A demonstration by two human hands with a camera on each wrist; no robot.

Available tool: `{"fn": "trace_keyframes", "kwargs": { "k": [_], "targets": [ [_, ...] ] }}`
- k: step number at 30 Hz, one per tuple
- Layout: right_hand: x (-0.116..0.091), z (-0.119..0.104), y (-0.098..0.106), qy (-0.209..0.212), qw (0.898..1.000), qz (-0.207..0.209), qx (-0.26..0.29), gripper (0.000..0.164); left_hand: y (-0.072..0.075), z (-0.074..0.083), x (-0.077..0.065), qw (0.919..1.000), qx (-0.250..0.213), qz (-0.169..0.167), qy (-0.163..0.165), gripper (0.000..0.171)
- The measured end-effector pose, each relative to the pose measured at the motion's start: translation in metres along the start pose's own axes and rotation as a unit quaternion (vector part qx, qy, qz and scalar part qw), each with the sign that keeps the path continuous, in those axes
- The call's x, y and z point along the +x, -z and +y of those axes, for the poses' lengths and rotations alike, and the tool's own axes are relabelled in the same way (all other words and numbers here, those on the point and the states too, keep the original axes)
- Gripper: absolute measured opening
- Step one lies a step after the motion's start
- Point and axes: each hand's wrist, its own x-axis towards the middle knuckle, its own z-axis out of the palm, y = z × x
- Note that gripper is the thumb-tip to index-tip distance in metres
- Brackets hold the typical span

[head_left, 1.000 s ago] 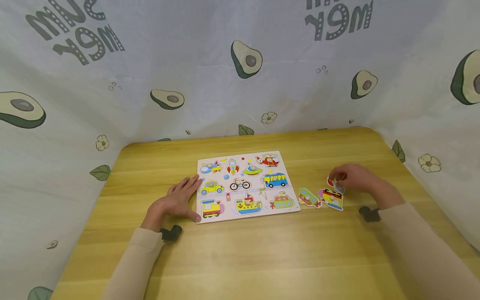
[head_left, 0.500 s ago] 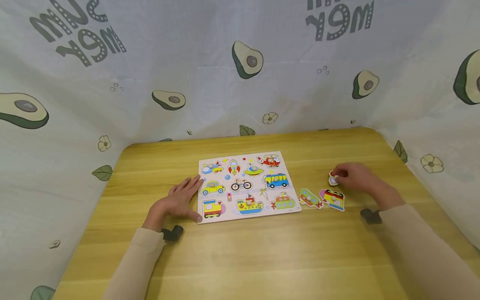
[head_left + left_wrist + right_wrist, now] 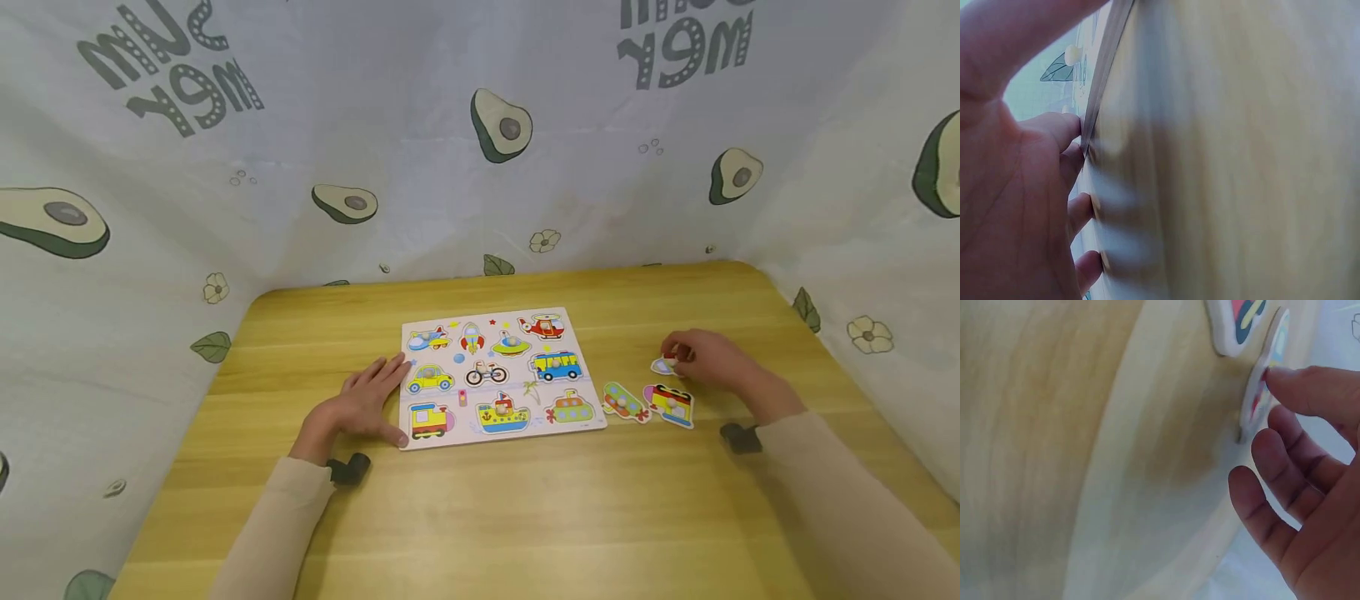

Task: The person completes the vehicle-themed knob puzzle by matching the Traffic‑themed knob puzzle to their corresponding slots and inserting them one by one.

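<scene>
My left hand (image 3: 367, 402) lies with spread fingers at the left edge of a wooden vehicle puzzle board (image 3: 538, 423), thumb at its near corner. In the left wrist view its fingertips (image 3: 1090, 265) press along the board's edge. To the right of the board, my right hand (image 3: 708, 360) pinches a small puzzle piece (image 3: 663, 366) with red and pale blue on it, close over the table. The right wrist view shows that piece (image 3: 1251, 403) tilted, with the thumb on its face and the other fingers loosely curled. The hand partly hides its picture.
Between board and right hand lie a green submarine puzzle piece (image 3: 624, 402) and a train puzzle piece (image 3: 670, 406), both with knobs. The wooden table (image 3: 487, 517) stands against a white curtain (image 3: 420, 125) printed with avocados.
The piece in my right hand has turned, its pale blue end now pointing left, and shifted off the train piece. The left hand keeps its place on the board. The view has shifted slightly.
</scene>
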Motion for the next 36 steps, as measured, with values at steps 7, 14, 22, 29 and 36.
{"fn": "trace_keyframes", "kwargs": {
  "k": [7, 14, 22, 29, 36],
  "targets": [
    [0.003, 0.002, -0.002, 0.002, 1.0, 0.011, 0.006, 0.014, 0.001, 0.002, -0.002, 0.9999, 0.003, -0.007, 0.012, 0.124],
    [0.006, 0.001, -0.003, 0.025, 0.998, 0.05, -0.017, 0.011, 0.0, 0.001, -0.005, 1.0, -0.001, 0.001, 0.007, 0.123],
    [0.02, -0.022, 0.003, 0.05, 0.997, 0.064, -0.018, 0.01, -0.002, 0.001, -0.005, 1.0, -0.005, 0.0, 0.006, 0.123],
    [0.034, -0.076, 0.007, 0.092, 0.993, 0.073, -0.007, 0.007, 0.0, 0.005, -0.001, 0.9999, -0.01, 0.001, -0.007, 0.122],
    [0.053, -0.126, 0.001, 0.15, 0.987, 0.06, 0.0, 0.008, 0.002, 0.006, -0.001, 1.0, 0.0, -0.008, 0.006, 0.121]
  ]
}}
